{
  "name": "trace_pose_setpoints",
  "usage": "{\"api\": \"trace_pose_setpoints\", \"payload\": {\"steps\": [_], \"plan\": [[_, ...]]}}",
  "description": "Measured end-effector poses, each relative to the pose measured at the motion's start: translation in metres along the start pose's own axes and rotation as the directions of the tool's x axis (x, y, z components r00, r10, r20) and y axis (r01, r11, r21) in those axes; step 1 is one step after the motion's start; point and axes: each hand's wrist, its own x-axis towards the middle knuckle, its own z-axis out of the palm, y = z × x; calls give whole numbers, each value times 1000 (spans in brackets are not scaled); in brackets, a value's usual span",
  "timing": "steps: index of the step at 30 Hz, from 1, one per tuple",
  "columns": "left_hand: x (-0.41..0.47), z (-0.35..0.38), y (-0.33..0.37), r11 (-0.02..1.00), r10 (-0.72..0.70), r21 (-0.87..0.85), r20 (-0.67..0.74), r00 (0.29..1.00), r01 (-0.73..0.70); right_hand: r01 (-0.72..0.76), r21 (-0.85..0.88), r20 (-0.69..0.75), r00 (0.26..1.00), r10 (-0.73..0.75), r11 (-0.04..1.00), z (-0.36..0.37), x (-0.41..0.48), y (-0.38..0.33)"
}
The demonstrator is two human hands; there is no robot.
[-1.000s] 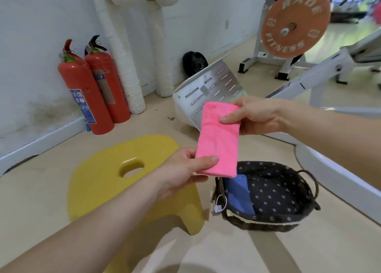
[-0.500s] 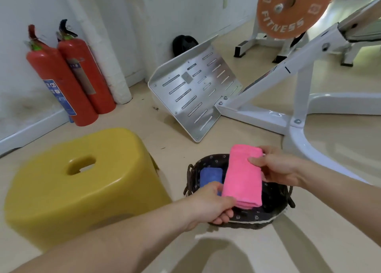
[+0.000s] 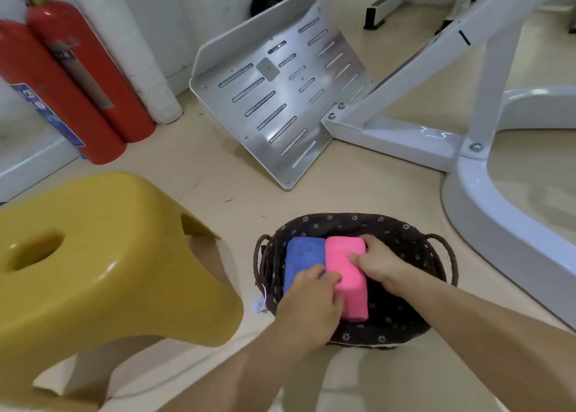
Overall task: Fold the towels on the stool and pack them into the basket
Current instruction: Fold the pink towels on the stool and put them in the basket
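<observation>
A folded pink towel (image 3: pixel 347 274) lies inside the dark wicker basket (image 3: pixel 402 234) on the floor, pressed against a folded blue towel (image 3: pixel 300 259) on its left. My left hand (image 3: pixel 311 299) grips the pink towel's near left edge and partly covers the blue one. My right hand (image 3: pixel 378 262) holds the pink towel's right side, fingers curled over it. The yellow plastic stool (image 3: pixel 103 256) stands to the left of the basket with nothing on its seat.
Two red fire extinguishers (image 3: pixel 71 81) lean against the wall at the back left beside a white padded column (image 3: pixel 146 56). A slotted metal footplate (image 3: pixel 280 100) and the white frame of a gym machine (image 3: pixel 480 150) stand behind and to the right of the basket.
Both hands have carried the folded pink towel down from above the stool into the basket, setting it next to the blue towel. The view has tilted down.
</observation>
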Motion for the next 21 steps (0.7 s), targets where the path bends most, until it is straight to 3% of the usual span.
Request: {"api": "trace_pose_setpoints", "payload": {"steps": [7,10,13,15,17,18,21], "plan": [[22,19,-1,976,-102,193,5,995,99,119,-256,17,993,-119,959,3,25,6],[28,24,5,966,-110,241,43,993,97,124,-352,-39,988,-147,928,7,23,8],[32,27,10,950,-134,296,87,987,103,175,-529,-128,951,-282,830,11,10,12],[34,27,12,948,-142,301,94,985,108,285,-656,-115,877,-466,699,8,2,14],[36,25,12,947,-147,302,104,984,110,418,-727,4,795,-606,544,-1,-5,13],[38,24,11,947,-152,301,111,982,113,471,-742,108,786,-608,477,-6,-9,13],[39,22,8,950,-141,294,112,984,103,520,-758,401,848,-348,394,-17,-17,14]]}}
